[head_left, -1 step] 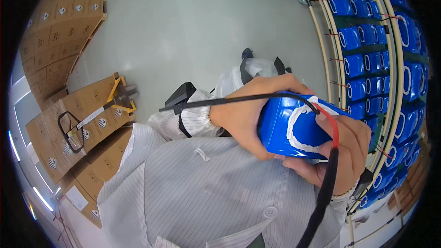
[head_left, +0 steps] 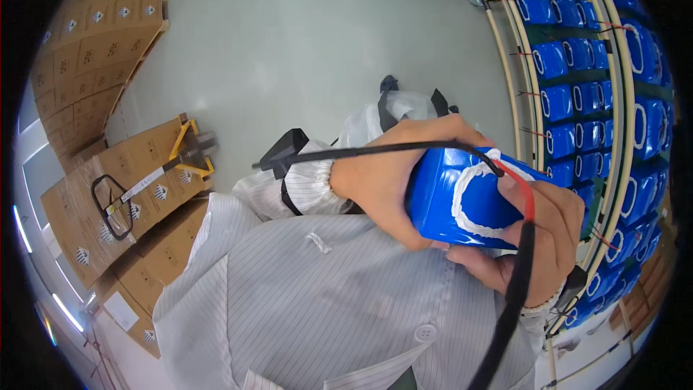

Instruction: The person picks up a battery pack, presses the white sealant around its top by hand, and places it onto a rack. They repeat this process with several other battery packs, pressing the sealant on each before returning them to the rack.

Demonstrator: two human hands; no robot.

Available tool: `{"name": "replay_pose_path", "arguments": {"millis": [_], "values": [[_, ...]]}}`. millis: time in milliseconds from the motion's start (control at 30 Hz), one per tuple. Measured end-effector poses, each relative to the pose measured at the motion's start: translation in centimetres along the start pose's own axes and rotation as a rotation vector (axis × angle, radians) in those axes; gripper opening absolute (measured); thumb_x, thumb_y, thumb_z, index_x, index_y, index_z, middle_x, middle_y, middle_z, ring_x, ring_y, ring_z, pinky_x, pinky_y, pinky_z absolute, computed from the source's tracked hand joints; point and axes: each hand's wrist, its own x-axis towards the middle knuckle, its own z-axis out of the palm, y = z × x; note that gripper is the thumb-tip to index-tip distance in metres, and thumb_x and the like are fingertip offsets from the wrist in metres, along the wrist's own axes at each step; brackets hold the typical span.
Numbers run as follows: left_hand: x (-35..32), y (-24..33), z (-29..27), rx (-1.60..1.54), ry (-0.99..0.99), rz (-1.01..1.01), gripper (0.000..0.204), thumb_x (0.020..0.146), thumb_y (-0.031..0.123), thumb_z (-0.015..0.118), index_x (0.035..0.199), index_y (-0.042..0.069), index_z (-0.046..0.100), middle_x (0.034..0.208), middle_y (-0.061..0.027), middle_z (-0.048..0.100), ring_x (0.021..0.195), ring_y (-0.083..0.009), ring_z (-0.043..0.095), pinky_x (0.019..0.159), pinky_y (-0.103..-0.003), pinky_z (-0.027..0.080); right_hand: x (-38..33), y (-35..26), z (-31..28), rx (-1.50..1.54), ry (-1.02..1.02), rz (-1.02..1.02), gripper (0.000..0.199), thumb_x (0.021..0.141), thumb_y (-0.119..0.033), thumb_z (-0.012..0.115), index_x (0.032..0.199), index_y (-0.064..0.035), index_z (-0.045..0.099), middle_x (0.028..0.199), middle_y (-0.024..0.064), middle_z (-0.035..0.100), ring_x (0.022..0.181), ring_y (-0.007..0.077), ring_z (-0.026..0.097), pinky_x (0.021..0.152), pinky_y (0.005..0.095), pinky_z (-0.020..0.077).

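A blue shrink-wrapped battery pack (head_left: 440, 202) is held in front of my chest, with a white bead of sealant (head_left: 459, 206) looped on its upper face. My left hand (head_left: 379, 177) is closed around its left side, thumb below and fingers over the far edge. My right hand (head_left: 552, 238) grips the right side, its fingers bent over the face beside the leads. A black lead (head_left: 375, 149) stretches left above my left wrist. The red lead (head_left: 525, 198), sleeved in black lower down, hangs past my right fingers toward the lower edge. The pack's underside is hidden.
At right, a tube-framed rack (head_left: 619, 101) carries rows of similar blue packs (head_left: 556, 103) with leads sticking out. Stacked cartons (head_left: 108, 29) stand at far left. Nearer on the left are more cartons (head_left: 79, 209) and a yellow pallet jack (head_left: 191, 148) with a black handle.
The black lead's free end has risen slightly, and the sleeved red lead has swung a little to the right. Both hands keep nearly the same hold.
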Motion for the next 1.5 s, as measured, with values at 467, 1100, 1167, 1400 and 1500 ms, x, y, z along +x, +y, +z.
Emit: {"name": "replay_pose_path", "arguments": {"millis": [467,1100,1167,1400,1500], "values": [[0.6,0.6,0.3,0.133,0.063,0.085,0.097,0.057,0.033,0.095,0.134,-0.002,0.047,0.131,-0.0233,0.06,0.122,-0.0363,0.062,0.104,-0.047,0.05,-3.6,4.3,-0.4,0.269,0.576,0.341,0.03,0.085,0.002,0.075,0.098,-0.0073,0.05,0.094,0.0098,0.059,0.078,0.0169,0.05,0.067,0.0305,0.0421],[0.7,-0.5,0.3,0.01,0.039,0.175,0.098,0.053,0.036,0.095,0.132,0.0,0.05,0.126,-0.0178,0.062,0.111,-0.0296,0.067,0.093,-0.039,0.056,-3.5,4.3,1.4,0.643,-0.017,0.282,0.115,0.059,-0.029,0.1,0.147,0.0009,0.032,0.144,0.0297,0.048,0.133,0.0367,0.052,0.11,0.0426,0.0436],[0.7,-0.6,0.4,0.016,0.034,0.178,0.097,0.053,0.036,0.095,0.131,0.0,0.051,0.125,-0.0177,0.063,0.111,-0.0294,0.068,0.092,-0.039,0.056,-3.9,4.4,1.6,0.652,0.002,0.281,0.115,0.057,-0.03,0.099,0.147,-0.0024,0.033,0.145,0.0284,0.047,0.134,0.0373,0.051,0.111,0.045,0.043],[0.9,-0.2,0.4,0.09,0.038,0.207,0.096,0.05,0.036,0.093,0.13,0.001,0.052,0.122,-0.0176,0.064,0.107,-0.0307,0.068,0.091,-0.038,0.056,-5.3,4.5,1.8,0.559,0.007,0.277,0.117,0.055,-0.035,0.1,0.147,-0.0073,0.033,0.145,0.0242,0.049,0.131,0.0354,0.054,0.111,0.0462,0.045],[0.9,-0.2,0.4,0.092,0.03,0.21,0.097,0.049,0.037,0.092,0.13,0.001,0.053,0.121,-0.0173,0.065,0.107,-0.0312,0.068,0.091,-0.039,0.056,-5.3,4.0,1.7,0.536,0.004,0.289,0.117,0.057,-0.034,0.1,0.148,-0.0088,0.031,0.145,0.0231,0.049,0.131,0.0349,0.054,0.112,0.046,0.0448]]}}
